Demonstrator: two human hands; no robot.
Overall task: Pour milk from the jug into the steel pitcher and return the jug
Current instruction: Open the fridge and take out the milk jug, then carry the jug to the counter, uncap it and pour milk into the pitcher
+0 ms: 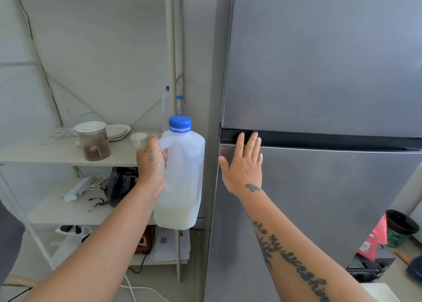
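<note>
A translucent plastic milk jug [182,178] with a blue screw cap hangs upright in front of me, holding a little milk at its bottom. My left hand [151,162] grips it by the handle. My right hand [245,162] is spread flat against the lower door of a steel fridge [319,73], fingertips at the dark recessed gap between the upper and lower doors. Both fridge doors look shut. No steel pitcher is in view.
A white shelf rack [57,151] stands left of the fridge, holding a lidded jar of brown powder [93,141], plates, a small white cup, cables and two bottles behind a post. At the lower right a counter carries a pink packet [374,240] and a dark tub.
</note>
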